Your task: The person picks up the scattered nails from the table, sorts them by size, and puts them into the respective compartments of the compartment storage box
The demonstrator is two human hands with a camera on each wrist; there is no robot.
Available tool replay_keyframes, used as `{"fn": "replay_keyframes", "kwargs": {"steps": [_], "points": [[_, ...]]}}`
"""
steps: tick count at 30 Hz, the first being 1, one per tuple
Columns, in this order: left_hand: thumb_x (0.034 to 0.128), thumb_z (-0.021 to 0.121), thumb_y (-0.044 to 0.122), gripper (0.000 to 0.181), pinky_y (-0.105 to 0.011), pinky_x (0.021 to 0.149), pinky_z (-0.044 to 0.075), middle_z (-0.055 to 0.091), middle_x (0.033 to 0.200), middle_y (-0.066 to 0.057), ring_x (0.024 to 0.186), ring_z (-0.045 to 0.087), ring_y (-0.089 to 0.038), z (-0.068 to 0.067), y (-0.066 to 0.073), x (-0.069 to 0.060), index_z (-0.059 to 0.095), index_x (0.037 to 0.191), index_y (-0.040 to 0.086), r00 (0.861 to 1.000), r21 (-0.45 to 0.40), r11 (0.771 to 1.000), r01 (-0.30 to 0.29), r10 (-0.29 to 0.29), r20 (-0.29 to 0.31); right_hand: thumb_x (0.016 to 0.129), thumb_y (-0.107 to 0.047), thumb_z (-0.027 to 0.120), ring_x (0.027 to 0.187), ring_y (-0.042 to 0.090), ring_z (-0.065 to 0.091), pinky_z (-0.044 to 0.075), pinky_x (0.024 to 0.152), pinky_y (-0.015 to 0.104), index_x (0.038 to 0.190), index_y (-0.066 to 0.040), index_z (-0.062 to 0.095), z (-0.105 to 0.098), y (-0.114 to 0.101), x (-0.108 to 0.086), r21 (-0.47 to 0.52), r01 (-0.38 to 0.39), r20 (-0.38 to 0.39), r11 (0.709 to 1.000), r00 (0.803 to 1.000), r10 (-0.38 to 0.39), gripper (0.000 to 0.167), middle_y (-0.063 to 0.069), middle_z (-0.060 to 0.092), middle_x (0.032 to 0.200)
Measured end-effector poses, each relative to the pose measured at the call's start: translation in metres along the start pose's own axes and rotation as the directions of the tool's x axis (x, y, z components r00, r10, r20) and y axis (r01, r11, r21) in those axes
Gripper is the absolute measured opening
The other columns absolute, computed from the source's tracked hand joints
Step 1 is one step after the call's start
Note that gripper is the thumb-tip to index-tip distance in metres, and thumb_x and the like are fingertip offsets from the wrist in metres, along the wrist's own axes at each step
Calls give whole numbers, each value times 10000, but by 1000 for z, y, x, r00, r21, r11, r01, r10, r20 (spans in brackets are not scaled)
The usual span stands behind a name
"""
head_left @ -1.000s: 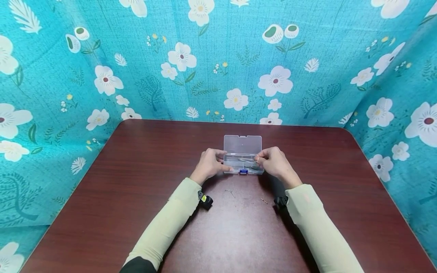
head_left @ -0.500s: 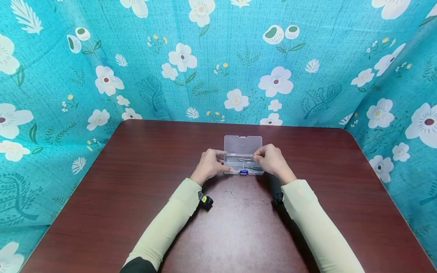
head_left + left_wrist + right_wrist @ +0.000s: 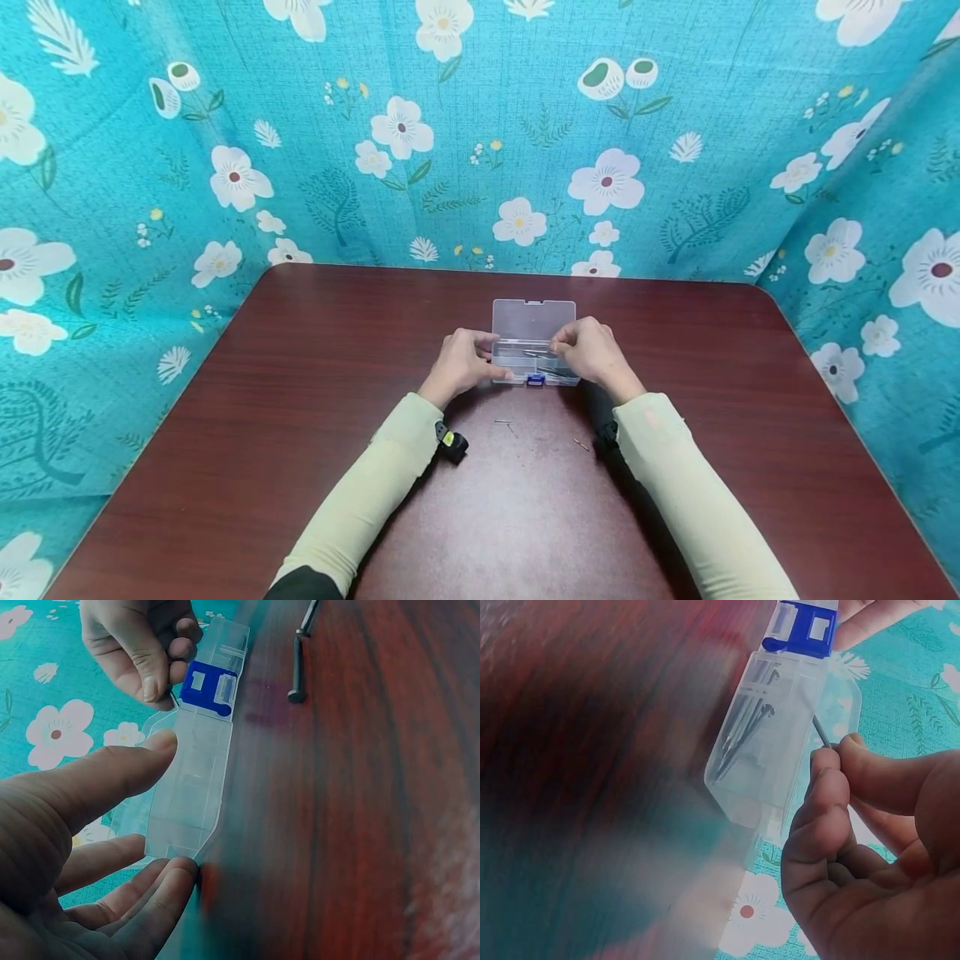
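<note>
A clear plastic box (image 3: 513, 364) with a blue latch (image 3: 536, 379) stands with its lid (image 3: 533, 318) raised at the back. My left hand (image 3: 459, 364) grips the box's left end, thumb on the front and fingers behind, as the left wrist view shows. Between thumb and fingertips, my right hand (image 3: 595, 350) pinches a thin metal nail (image 3: 821, 731) over the box's right half. Several nails (image 3: 742, 735) lie in the front right compartment, and thin metal pieces show in the rear one. The far end of the pinched nail is hidden by the box wall in the right wrist view.
On the dark red table (image 3: 300, 400), two small nails (image 3: 503, 421) lie in front of the box, and a small copper-coloured piece (image 3: 581, 444) lies further right. A blue floral cloth (image 3: 450, 167) hangs behind and beside the table.
My right hand has moved a little to the left over the box, keeping its pinch. The left hand and the box have stayed in place.
</note>
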State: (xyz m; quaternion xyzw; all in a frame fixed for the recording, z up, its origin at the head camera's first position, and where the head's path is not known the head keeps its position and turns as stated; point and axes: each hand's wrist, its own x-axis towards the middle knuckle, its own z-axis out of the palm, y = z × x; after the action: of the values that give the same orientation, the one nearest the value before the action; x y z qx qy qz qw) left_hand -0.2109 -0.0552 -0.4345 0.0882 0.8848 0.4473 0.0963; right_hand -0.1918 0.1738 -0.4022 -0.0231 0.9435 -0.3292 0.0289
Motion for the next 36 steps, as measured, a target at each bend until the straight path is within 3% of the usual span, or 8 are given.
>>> {"fn": "replay_keyframes", "kwargs": {"steps": [9, 20, 36], "points": [[679, 964, 224, 668, -304, 715, 555, 704, 1001, -42, 904, 649, -153, -1, 0, -1, 702, 1279, 94, 1000, -8, 1000, 7, -7, -1, 973, -135, 682, 770, 237, 555, 466, 634, 364, 1020, -30, 780, -6, 3, -5, 104, -13, -4, 994, 1000, 14, 152, 73, 698, 882], [687, 960, 223, 673, -306, 715, 554, 706, 1031, -60, 914, 647, -162, 0, 1, -3, 693, 1291, 91, 1000, -14, 1000, 3, -3, 2, 945, -139, 701, 657, 198, 503, 420, 577, 334, 962, -3, 773, -12, 10, -28, 172, -28, 20, 985, 999, 25, 155, 43, 626, 752], [694, 955, 230, 646, -312, 726, 554, 713, 1017, -57, 908, 648, -154, -1, -1, -1, 705, 1276, 101, 1000, 3, 1000, -13, 13, 0, 921, -88, 701, 643, 150, 572, 449, 584, 335, 865, -63, 778, -6, 17, -65, 123, 21, 86, 992, 996, -31, 99, -5, 658, 709]]}}
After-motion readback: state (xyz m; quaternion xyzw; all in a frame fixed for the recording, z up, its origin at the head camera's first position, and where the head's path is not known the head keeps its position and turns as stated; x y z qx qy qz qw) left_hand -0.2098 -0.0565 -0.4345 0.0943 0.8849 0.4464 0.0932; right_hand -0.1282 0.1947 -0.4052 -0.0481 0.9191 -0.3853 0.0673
